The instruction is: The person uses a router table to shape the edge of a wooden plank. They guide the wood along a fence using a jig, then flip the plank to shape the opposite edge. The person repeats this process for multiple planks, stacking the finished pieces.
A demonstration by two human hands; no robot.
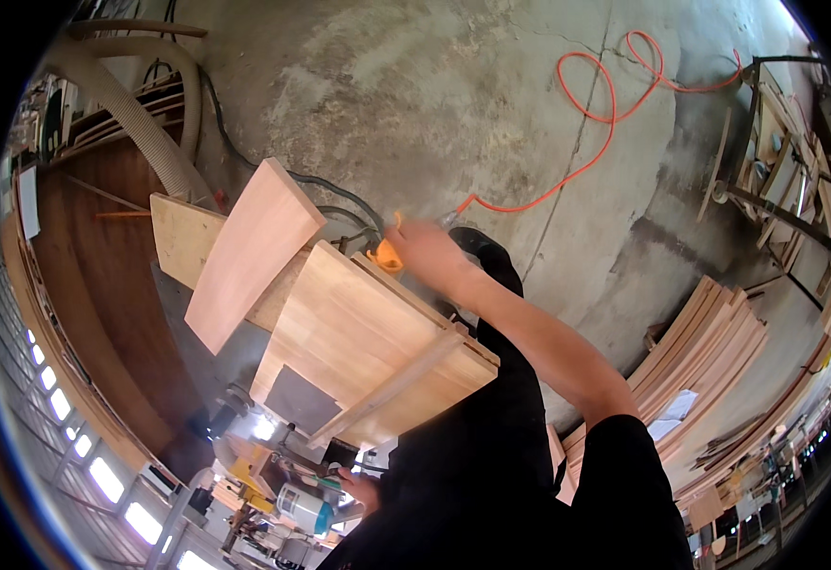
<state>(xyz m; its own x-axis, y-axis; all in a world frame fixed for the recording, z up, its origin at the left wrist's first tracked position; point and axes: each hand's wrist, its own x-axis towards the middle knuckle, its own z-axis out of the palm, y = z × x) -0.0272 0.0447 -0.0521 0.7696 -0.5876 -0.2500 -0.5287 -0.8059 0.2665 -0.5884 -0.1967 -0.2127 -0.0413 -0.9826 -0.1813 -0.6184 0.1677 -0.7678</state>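
My right hand [429, 256], smeared by motion, is closed around an orange air blow gun [387, 255] beside the wooden panel. A red-orange air hose [582, 171] runs up to the hand from the floor. Just left of it lies a pale, glued-up wooden panel [339, 323] with a wooden strip [387, 385] across it. Farther left, a curved pinkish board [254, 256] rests over another plank [182, 233]. Low in the picture, my left hand [365, 489] shows beside my black clothing, near a white and teal container [303, 508]; its fingers are too small to read.
Stacked boards [696, 347] sit at the right, below a metal rack [786, 204] of wood offcuts. A ribbed dust hose [140, 119] and a dark cable [230, 142] run at upper left. The concrete floor [387, 104] stretches beyond my right hand.
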